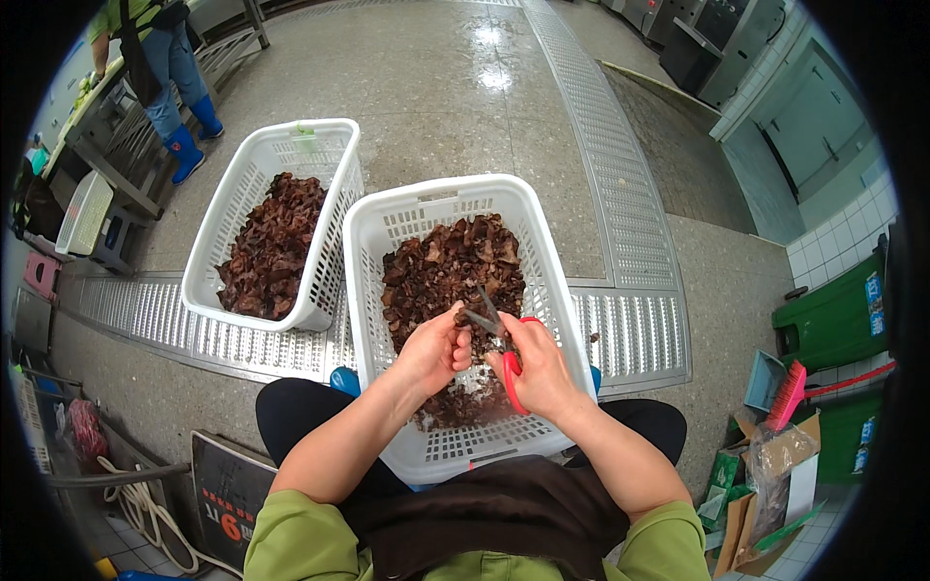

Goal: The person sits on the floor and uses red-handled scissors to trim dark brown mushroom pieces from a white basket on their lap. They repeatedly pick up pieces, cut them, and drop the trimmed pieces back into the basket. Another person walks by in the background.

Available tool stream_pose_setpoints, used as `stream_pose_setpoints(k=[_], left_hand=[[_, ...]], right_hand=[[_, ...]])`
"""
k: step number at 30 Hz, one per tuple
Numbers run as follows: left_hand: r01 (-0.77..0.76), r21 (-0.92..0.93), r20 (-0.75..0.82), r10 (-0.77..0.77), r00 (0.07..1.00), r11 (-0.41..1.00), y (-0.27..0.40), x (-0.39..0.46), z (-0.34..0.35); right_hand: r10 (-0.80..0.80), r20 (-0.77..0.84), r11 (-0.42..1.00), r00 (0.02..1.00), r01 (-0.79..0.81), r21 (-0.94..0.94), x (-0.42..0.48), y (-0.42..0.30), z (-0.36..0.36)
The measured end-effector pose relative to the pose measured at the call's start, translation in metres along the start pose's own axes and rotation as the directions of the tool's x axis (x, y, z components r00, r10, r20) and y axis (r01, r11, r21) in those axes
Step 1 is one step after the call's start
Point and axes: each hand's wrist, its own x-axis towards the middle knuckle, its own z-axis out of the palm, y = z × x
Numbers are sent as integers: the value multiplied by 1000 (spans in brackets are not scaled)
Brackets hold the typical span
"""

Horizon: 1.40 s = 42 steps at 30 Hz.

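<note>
My left hand (434,348) pinches a small dark brown piece of what looks like wood ear fungus (462,315) over a white perforated plastic basket (367,290). My right hand (539,363) holds red-handled scissors (511,370), their blades parted beside that piece. Dark brown fungus pieces (450,261) fill the far part of this basket, and smaller bits (465,407) lie at its near end. Another white basket (195,279), to the left, holds more dark brown pieces (272,247).
Metal drain grating (632,327) runs under and beside the baskets. A person in blue boots (182,149) stands at a table at upper left. Green bins (828,319), a pink brush (788,396) and cardboard boxes (741,530) are at the right. A dark board (225,494) lies at lower left.
</note>
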Motion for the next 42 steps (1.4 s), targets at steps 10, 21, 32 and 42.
stream_pose_setpoints(k=[10, 21, 32, 42], left_hand=[[-106, 331, 83, 83, 993, 938, -5, -15, 17], [-277, 442, 154, 232, 960, 853, -9, 11, -10], [249, 914, -201, 175, 964, -321, -125, 88, -209], [248, 964, -243, 60, 968, -93, -133, 101, -220]], right_hand=[[454, 289, 451, 843, -497, 742, 9, -9, -15], [485, 334, 514, 809, -572, 640, 8, -10, -16], [474, 319, 507, 821, -551, 663, 9, -17, -42], [468, 320, 573, 824, -559, 600, 15, -7, -48]])
